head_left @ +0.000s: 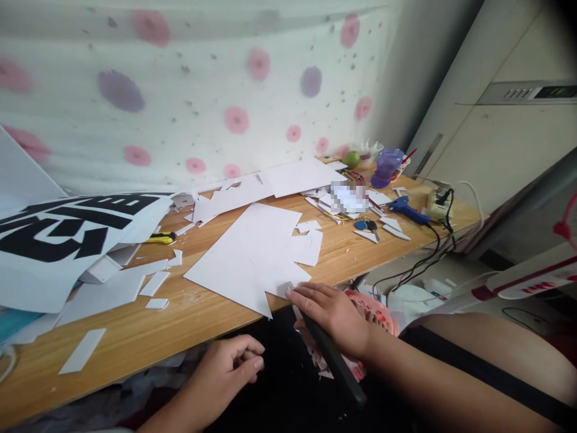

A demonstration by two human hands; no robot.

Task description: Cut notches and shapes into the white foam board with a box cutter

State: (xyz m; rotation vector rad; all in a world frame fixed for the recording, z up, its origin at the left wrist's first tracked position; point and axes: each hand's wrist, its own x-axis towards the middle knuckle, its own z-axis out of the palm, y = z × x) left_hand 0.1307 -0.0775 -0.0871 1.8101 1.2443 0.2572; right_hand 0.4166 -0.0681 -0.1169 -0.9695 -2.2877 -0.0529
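Note:
My right hand (331, 316) is wrapped around a long, dark, bar-shaped tool (336, 364) at the table's front edge. The tool's grey end touches or nearly touches a large white board (246, 255), which has a notch cut into its near side. I cannot make out the tool's exact kind. Below the table edge, my left hand (232, 367) is loosely closed, fingers curled toward the thumb, with nothing visible in it. Smaller white board pieces (308, 248) lie beside the large one.
A yellow utility knife (161, 237) and white offcuts (155, 282) lie to the left, near a sheet with black lettering (76, 234). A blue glue gun (409, 210), its cords and a purple cup (386, 168) are at the right. Below stands a pink basket (376, 310).

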